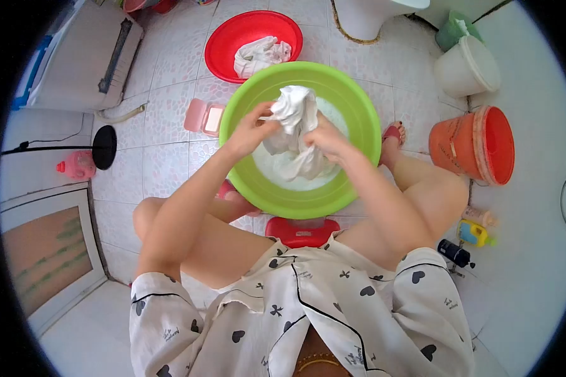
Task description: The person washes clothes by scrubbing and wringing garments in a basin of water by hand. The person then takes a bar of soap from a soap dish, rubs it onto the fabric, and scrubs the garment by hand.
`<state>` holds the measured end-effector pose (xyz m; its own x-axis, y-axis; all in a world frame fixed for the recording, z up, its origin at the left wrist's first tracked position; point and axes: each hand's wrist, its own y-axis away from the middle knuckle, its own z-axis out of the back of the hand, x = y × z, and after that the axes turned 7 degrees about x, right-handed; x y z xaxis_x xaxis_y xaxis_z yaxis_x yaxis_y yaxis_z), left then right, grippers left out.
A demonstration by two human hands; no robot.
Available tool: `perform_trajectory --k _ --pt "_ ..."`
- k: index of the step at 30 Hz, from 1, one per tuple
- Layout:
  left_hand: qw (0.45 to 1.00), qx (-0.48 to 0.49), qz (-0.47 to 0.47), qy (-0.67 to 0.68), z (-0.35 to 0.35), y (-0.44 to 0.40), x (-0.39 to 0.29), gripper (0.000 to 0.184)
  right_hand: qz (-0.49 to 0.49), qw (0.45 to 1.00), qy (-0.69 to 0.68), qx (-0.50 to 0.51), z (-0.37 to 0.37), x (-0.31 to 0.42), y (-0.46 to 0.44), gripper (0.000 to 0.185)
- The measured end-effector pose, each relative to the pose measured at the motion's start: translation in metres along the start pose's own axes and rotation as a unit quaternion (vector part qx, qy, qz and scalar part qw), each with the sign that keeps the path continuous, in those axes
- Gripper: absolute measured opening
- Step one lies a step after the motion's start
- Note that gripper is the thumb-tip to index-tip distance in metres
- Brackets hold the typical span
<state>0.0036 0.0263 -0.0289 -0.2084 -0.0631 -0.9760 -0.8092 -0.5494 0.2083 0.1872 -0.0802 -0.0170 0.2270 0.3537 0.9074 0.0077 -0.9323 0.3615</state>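
A wet white cloth (294, 116), bunched up, is held between my hands above the green basin (358, 119). My left hand (253, 129) grips its left edge with bent fingers. On the other side, my right hand (327, 139) is closed around a lower fold of the cloth. Part of the cloth hangs down to the soapy water (277, 173) in the basin; where it enters the water is hard to make out. The cloth's exact kind does not show.
Behind the basin stands a red basin (217, 47) with white cloth (261, 55) in it. A pink soap box (195, 115) holding a soap bar (214, 119) lies at left. An orange bucket (453, 144), a white bin (456, 69) and several bottles line the right wall. Under me is a red stool (302, 234).
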Motion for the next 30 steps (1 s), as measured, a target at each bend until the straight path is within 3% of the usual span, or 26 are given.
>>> perform_trajectory --k 2,6,8,12,15,17,20,23,25,30 --pt "0.999 0.006 0.042 -0.033 0.003 0.006 -0.011 0.045 -0.052 0.998 -0.026 -0.028 0.018 -0.002 0.0 0.077" --pt "0.976 0.059 0.091 -0.19 0.011 0.006 0.004 0.035 -0.043 0.995 -0.083 -0.016 0.023 0.042 0.014 0.066" --pt "0.982 -0.001 0.107 -0.154 0.012 0.01 0.003 0.032 -0.03 0.991 -0.13 0.007 0.027 0.059 0.021 0.054" --pt "0.989 -0.11 0.078 -0.052 0.034 0.018 -0.034 0.026 -0.04 0.996 -0.067 -0.035 0.046 0.064 0.027 0.037" --pt "0.988 -0.115 -0.026 -0.097 0.048 0.021 -0.052 0.024 -0.049 0.998 0.027 -0.032 0.068 0.046 0.023 0.031" --pt "0.986 -0.126 -0.019 -0.11 0.053 0.023 -0.067 0.022 -0.041 0.99 0.134 -0.015 0.074 0.042 0.023 0.027" --pt "0.988 -0.136 -0.02 -0.065 0.053 0.023 -0.081 0.022 0.04 0.981 0.185 -0.035 0.054 0.049 0.034 0.027" --pt "0.988 -0.154 -0.003 -0.018 0.051 0.015 -0.087 0.025 0.042 0.985 0.167 -0.006 0.031 0.07 0.052 0.031" --pt "0.982 -0.177 0.033 -0.058 0.046 0.014 -0.099 0.029 0.039 0.992 0.114 0.029 0.038 0.065 0.056 0.038" --pt "0.975 -0.209 0.002 -0.078 0.031 -0.009 -0.052 0.042 0.077 0.991 -0.069 0.083 0.025 0.071 0.056 0.057"
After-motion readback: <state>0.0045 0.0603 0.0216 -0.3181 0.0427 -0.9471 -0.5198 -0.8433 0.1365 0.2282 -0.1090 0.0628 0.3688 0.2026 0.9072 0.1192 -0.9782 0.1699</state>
